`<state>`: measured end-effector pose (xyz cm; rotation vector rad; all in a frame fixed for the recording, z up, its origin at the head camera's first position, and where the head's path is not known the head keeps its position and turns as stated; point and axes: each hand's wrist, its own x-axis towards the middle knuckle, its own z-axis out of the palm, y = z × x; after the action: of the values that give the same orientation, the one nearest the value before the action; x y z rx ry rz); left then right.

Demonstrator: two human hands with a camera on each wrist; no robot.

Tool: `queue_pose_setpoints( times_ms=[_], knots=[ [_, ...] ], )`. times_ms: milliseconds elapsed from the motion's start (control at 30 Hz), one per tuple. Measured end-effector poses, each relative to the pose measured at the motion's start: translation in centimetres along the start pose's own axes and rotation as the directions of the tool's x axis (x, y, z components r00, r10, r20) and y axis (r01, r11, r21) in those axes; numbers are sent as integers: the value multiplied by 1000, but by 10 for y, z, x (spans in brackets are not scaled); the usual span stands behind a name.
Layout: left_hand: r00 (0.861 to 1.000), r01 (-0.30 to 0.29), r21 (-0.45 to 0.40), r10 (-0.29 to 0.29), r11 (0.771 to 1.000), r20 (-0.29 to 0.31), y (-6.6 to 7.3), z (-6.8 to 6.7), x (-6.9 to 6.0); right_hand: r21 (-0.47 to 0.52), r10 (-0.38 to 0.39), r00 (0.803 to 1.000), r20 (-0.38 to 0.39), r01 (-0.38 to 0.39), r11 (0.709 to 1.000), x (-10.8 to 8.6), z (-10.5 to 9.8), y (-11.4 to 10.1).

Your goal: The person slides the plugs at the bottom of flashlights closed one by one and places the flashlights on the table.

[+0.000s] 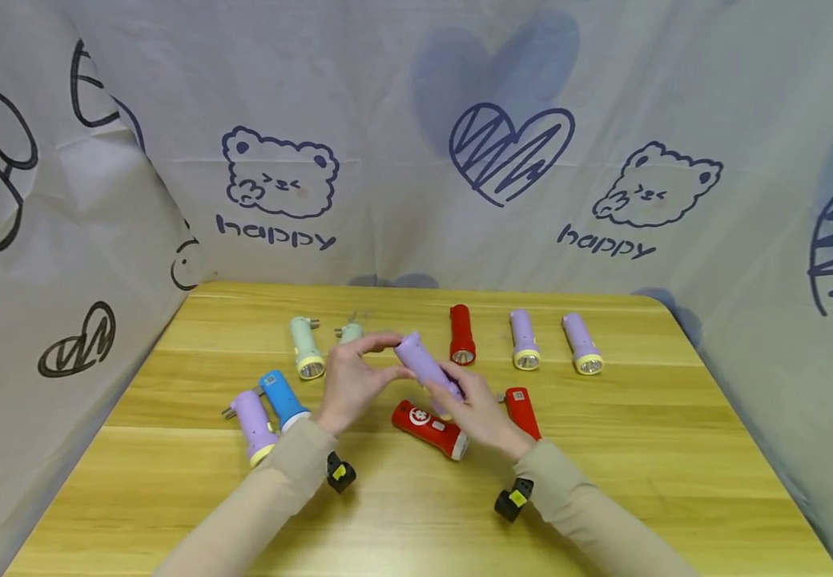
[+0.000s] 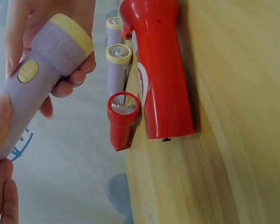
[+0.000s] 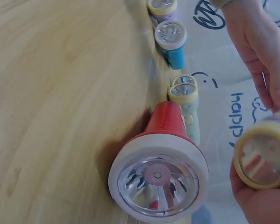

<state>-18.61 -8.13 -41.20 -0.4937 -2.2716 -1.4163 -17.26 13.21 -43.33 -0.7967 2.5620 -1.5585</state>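
Both hands hold a purple flashlight (image 1: 422, 362) up over the middle of the table, tilted. At its tail end, the left hand (image 1: 350, 383) pinches the body between thumb and fingers. Around the lens end curls the right hand (image 1: 483, 410). In the left wrist view the flashlight (image 2: 46, 65) shows a yellow head rim and a yellow switch button (image 2: 28, 71). Its round lens (image 3: 263, 158) faces the right wrist camera. On the wood below lies a red flashlight (image 1: 427, 429) with a white emblem and white rim.
Left of the hands lie a purple flashlight (image 1: 252, 421) and a blue one (image 1: 281, 397). Pale green flashlights (image 1: 304, 344), a red one (image 1: 462, 332) and two purple ones (image 1: 523, 336) stand along the back. Another red flashlight (image 1: 521, 410) is partly behind the right hand. Printed cloth (image 1: 388, 200) hangs behind.
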Motion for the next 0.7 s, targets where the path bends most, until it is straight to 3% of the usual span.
queue_pose_setpoints(
  times_ms=[200,367,533,700],
  knots=[
    [998,-13,-19,14,1000,55,-2,-1,0,73,36,995,95,-43,996,0,-11,0],
    [989,120,-119,-108,986,102,-3,-2,1,30,69,997,33,-70,997,-1,-10,1],
    [948,285,-256,-233,924,216,-5,-3,3,-42,0,999,-53,-2,999,-2,-6,3],
    [885,443,-370,-332,817,328,-5,-2,4,-101,-84,989,-120,72,992,-2,-5,6]
  ],
)
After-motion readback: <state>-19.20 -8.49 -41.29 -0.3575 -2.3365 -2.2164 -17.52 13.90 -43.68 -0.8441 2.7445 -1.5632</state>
